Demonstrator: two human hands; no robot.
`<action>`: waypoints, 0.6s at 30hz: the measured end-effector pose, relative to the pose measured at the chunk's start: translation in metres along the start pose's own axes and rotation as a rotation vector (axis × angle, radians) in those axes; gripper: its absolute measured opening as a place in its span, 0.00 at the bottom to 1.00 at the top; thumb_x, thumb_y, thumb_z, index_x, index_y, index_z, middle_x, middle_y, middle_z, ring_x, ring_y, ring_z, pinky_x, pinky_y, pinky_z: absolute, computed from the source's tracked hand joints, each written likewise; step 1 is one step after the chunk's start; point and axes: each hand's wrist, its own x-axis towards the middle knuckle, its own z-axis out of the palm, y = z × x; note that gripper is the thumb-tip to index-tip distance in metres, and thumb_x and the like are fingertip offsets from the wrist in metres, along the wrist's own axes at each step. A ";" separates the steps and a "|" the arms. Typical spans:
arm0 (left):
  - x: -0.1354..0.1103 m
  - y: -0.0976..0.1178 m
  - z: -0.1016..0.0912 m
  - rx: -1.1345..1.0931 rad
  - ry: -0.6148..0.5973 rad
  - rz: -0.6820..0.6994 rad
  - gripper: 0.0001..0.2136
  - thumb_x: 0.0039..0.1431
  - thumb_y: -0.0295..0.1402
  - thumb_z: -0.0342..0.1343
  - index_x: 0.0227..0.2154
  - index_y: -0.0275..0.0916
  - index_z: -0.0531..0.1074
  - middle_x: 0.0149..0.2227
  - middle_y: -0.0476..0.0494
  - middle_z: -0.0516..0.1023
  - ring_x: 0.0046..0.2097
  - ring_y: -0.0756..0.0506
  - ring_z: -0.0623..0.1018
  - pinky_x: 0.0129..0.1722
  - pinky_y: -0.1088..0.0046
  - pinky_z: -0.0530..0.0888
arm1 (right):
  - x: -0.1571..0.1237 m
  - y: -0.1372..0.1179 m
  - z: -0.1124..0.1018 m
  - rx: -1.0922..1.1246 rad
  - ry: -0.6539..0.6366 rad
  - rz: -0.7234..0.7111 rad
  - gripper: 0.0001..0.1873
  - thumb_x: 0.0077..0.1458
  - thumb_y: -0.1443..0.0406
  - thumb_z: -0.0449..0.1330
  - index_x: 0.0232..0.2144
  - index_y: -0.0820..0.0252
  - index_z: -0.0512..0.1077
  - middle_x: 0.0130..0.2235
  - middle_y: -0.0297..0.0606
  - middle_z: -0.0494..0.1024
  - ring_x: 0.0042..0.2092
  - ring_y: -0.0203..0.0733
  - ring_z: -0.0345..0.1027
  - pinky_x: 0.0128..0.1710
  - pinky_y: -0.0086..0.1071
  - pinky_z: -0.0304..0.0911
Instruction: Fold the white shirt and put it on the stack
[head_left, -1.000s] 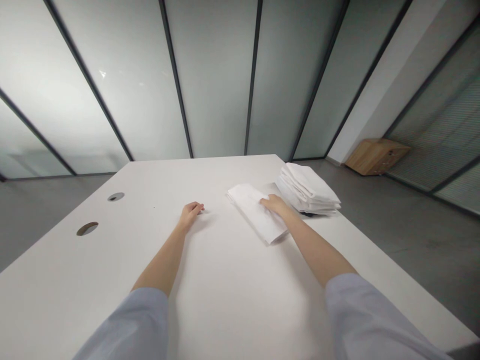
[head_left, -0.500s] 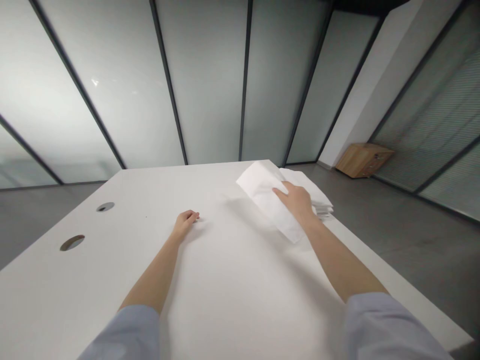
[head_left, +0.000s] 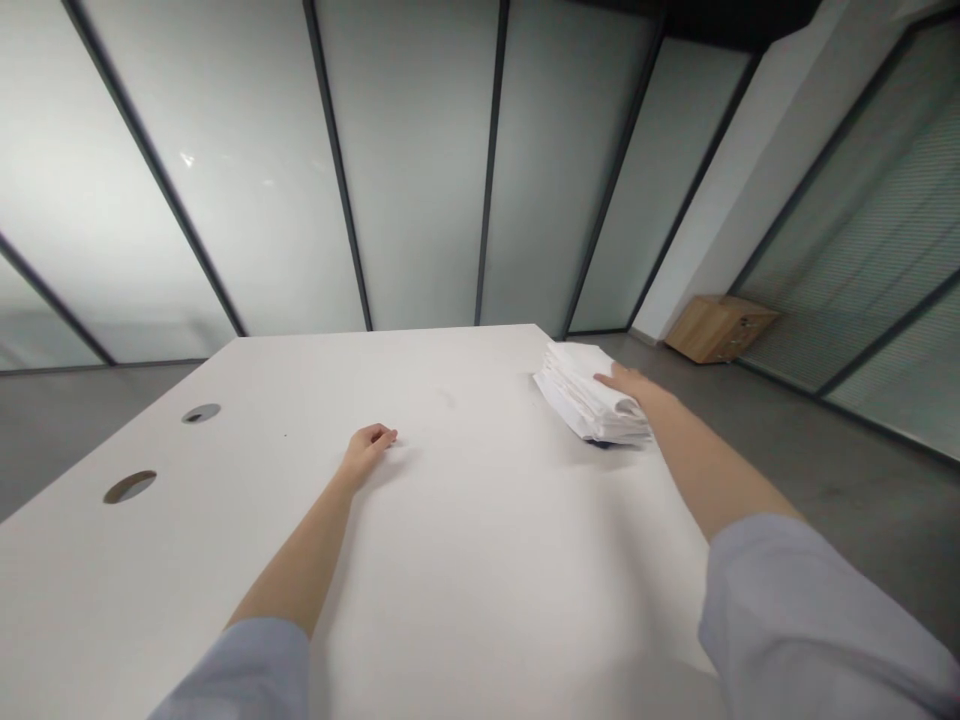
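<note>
A stack of folded white cloths (head_left: 581, 402) lies at the right edge of the white table (head_left: 465, 540). My right hand (head_left: 628, 385) rests flat on top of the stack, fingers stretched out toward the left and holding nothing. My left hand (head_left: 367, 446) lies on the bare tabletop near the middle, well left of the stack, with its fingers curled in and nothing in them. Both forearms are bare below light blue sleeves.
Two round cable holes (head_left: 129, 486) (head_left: 200, 412) sit near the table's left edge. Frosted glass wall panels (head_left: 420, 170) stand beyond the far edge. A low wooden cabinet (head_left: 718, 328) stands on the grey floor at the right.
My right hand lifted a folded white cloth off the table, carried it right and set it on the stack, where the hand now rests. My left hand stayed put.
</note>
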 end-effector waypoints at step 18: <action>-0.007 0.017 0.000 0.066 -0.034 0.025 0.17 0.47 0.49 0.53 0.21 0.38 0.71 0.19 0.49 0.68 0.26 0.47 0.66 0.27 0.72 0.61 | -0.049 0.007 0.018 -0.111 0.017 -0.098 0.35 0.58 0.41 0.45 0.57 0.52 0.67 0.65 0.49 0.57 0.64 0.68 0.46 0.57 0.64 0.46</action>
